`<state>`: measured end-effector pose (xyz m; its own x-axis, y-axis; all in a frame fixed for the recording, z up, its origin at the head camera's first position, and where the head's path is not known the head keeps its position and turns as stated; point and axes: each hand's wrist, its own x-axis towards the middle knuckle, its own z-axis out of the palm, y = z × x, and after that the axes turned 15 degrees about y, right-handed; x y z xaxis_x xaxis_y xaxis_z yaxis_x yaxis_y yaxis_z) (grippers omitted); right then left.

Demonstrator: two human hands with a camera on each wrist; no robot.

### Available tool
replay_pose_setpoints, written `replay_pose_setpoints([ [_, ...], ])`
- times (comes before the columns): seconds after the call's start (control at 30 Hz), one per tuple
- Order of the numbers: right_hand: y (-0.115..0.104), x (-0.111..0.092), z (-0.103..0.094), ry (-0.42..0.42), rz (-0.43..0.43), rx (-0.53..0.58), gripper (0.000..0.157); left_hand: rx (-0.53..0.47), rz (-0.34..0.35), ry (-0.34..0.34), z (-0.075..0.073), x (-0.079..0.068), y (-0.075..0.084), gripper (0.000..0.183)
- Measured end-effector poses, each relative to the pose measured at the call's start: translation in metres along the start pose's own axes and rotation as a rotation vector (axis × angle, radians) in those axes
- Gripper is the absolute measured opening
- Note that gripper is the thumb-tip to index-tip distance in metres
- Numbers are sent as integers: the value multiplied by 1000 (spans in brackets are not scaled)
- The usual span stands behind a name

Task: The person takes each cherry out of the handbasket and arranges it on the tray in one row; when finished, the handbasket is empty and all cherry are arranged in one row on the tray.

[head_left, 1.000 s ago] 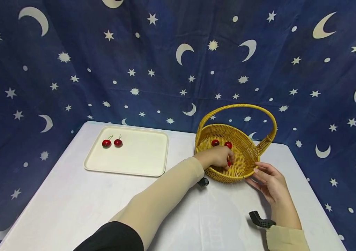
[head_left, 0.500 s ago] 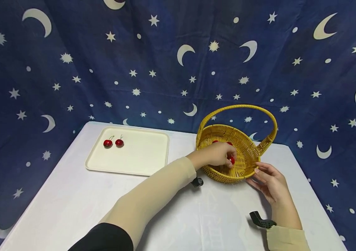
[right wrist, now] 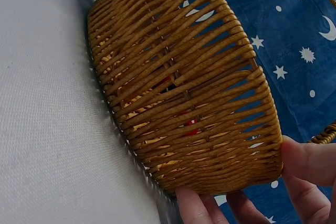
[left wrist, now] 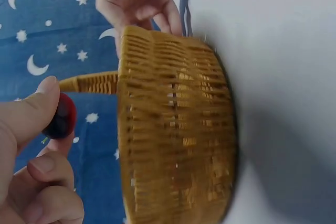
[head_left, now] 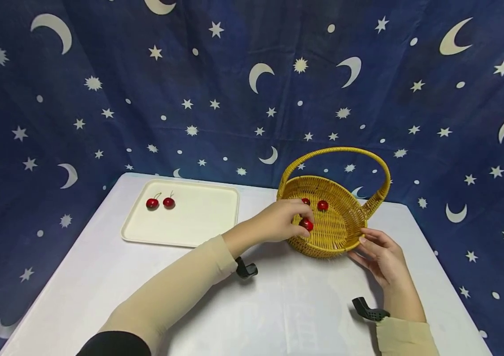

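My left hand [head_left: 280, 221] pinches a dark red cherry [head_left: 307, 224] between thumb and fingers, at the left rim of the wicker basket [head_left: 338, 232]. In the left wrist view that cherry [left wrist: 64, 116] is up beyond the rim, outside the woven wall. Two more cherries [head_left: 322, 205] lie inside the basket, one partly behind my left fingers. My right hand [head_left: 383, 254] holds the basket's right rim, thumb on top and fingers against the side. Through the weave in the right wrist view, red of a cherry [right wrist: 191, 124] shows.
On the left of the white table [head_left: 252, 306] lies a cream tray [head_left: 203, 212] with two stemmed cherries [head_left: 169, 203] near its left end. The basket's tall arched handle [head_left: 336, 150] rises above it. A dark blue star-and-moon cloth [head_left: 225, 74] hangs behind.
My left hand has gone into the basket's middle, taken a cherry, and lifted it leftward to the rim. My right hand stays on the basket's right side.
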<state>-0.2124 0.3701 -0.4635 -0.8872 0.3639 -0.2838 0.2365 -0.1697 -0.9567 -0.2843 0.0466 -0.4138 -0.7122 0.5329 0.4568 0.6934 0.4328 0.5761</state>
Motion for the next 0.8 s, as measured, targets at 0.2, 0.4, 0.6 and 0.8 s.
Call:
replay_pose_setpoints([
  [0.2,0,-1,1,-5,-4,20,32,-10,-34,119,-33,-39,-23,24],
  [0.4,2,-2,3,5,10,6,34,43,-186,217,-67,-82,-64,25],
  [0.6,1,-3,3,27,25,-11,36,159,-365,296,-104,-116,-103,24],
  [0.8,0,-3,2,18,18,5,33,255,-492,347,-129,-136,-129,24],
])
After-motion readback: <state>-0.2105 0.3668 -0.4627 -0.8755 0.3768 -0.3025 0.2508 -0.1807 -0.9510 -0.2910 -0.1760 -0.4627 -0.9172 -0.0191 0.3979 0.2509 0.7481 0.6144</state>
